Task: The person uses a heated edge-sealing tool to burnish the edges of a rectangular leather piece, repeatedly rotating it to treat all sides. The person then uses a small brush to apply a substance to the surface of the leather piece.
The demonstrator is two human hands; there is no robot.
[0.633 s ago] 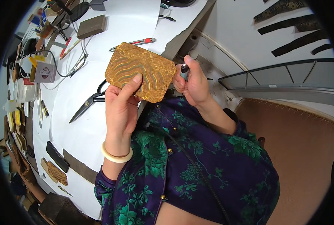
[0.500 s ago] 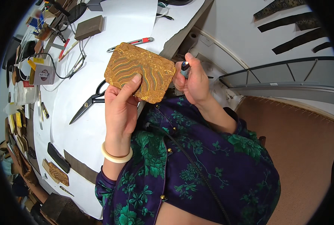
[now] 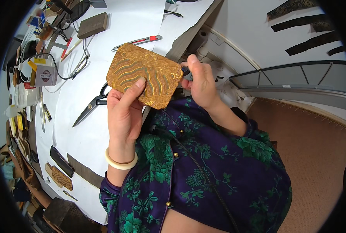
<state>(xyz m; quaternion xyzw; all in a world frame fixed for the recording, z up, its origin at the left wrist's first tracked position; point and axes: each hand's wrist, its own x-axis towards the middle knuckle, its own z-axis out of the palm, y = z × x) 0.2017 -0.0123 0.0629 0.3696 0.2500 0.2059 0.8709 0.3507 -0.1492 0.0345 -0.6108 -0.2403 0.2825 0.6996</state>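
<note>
My left hand point(image 3: 127, 110) grips a flat, gold-brown brocade piece point(image 3: 140, 81) by its lower edge, thumb on top and fingers underneath. Wavy stripes and raised gold patterning cover its face, and its corners are cut or rounded. At the piece's right edge, my right hand point(image 3: 202, 83) is closed around what looks like a small lighter point(image 3: 186, 72). Only a dark end and a bit of pale body show between the fingers. Whether that end touches the brocade, or whether a flame burns, I cannot tell. Black-handled scissors point(image 3: 90, 108) lie on the white-covered table left of my left hand.
Beyond the brocade lie a red-and-grey utility knife point(image 3: 138, 42) and a brown block point(image 3: 92, 25). Tools, cables and a small box point(image 3: 45, 75) crowd the left side. Nearer are a black curved object point(image 3: 62, 161) and another patterned piece point(image 3: 61, 177). A metal rail point(image 3: 293, 73) stands right.
My right hand has turned and drawn in to the brocade's right edge, so the lighter is now mostly hidden. My left hand and the brocade have barely shifted.
</note>
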